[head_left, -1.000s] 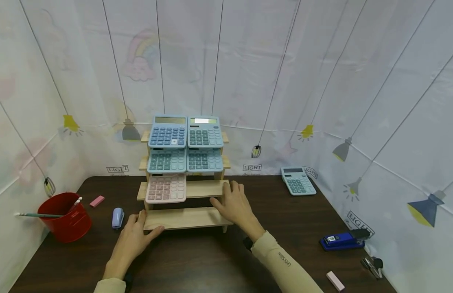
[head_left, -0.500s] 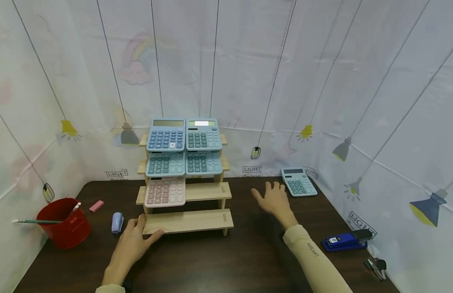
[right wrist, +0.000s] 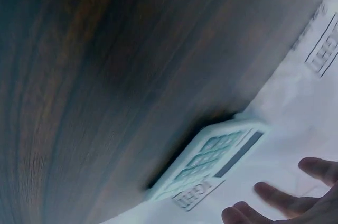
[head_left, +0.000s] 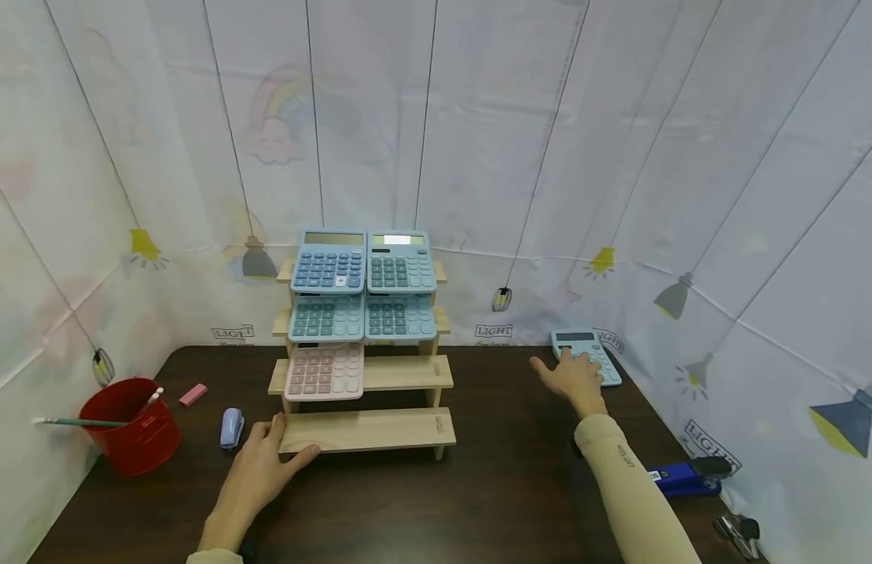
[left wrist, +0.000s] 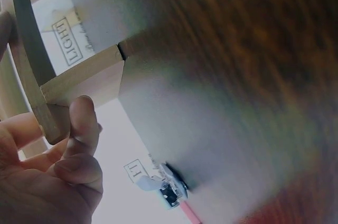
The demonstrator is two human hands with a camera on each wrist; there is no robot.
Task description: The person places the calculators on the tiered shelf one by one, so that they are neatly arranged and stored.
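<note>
My left hand (head_left: 251, 479) grips the left end of the lowest board of a stepped wooden display stand (head_left: 368, 430). In the left wrist view its fingers (left wrist: 84, 121) curl round the board's end (left wrist: 54, 122). My right hand (head_left: 578, 385) reaches, fingers spread, toward a light blue calculator (head_left: 575, 338) on the table at the back right and partly covers it in the head view. The right wrist view shows those fingers (right wrist: 285, 200) apart from the calculator. On the stand are a pink calculator (head_left: 326, 371) on the third step and several blue ones (head_left: 330, 261) above.
At left stand a red bucket (head_left: 135, 446) with pencils, a pink eraser (head_left: 193, 394) and a small lilac stapler (head_left: 232, 428). A blue stapler (head_left: 685, 479) and metal clippers (head_left: 735, 535) lie at right. A printed curtain (head_left: 492, 157) hangs behind the dark table (head_left: 407, 509).
My right hand has left the right side of the stand and moved right, over to the calculator on the table. My left hand stays at the stand's lowest board.
</note>
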